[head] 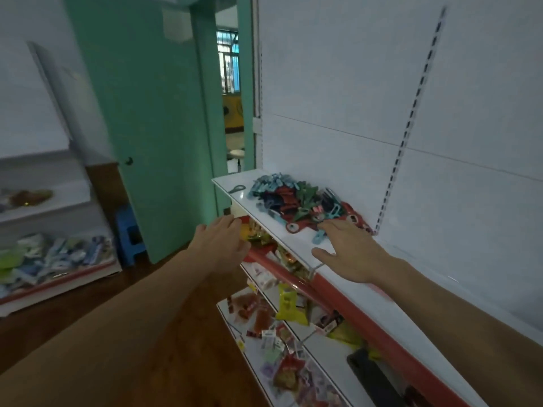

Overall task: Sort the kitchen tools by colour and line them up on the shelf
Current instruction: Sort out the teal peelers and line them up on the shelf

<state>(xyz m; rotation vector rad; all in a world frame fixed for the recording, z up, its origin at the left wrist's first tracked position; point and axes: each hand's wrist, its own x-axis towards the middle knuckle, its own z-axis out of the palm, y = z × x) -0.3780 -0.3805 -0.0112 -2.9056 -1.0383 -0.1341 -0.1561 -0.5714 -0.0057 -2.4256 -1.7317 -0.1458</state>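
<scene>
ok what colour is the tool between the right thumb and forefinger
Light blue tool, in the head view.

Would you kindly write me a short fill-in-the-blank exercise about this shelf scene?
1. The kitchen tools lie in a mixed ___ on the white shelf.
2. The stool beside the green door is ___.
3. The right hand and left hand both hold ___.
Missing: pile; blue; nothing.

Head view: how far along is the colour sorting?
Done: little; one grey tool lies apart on the white shelf. In hand: nothing gripped; the open right hand reaches the mixed heap of blue, red and green plastic tools, left hand beside the shelf edge. Left: all sorting and lining up.
</scene>
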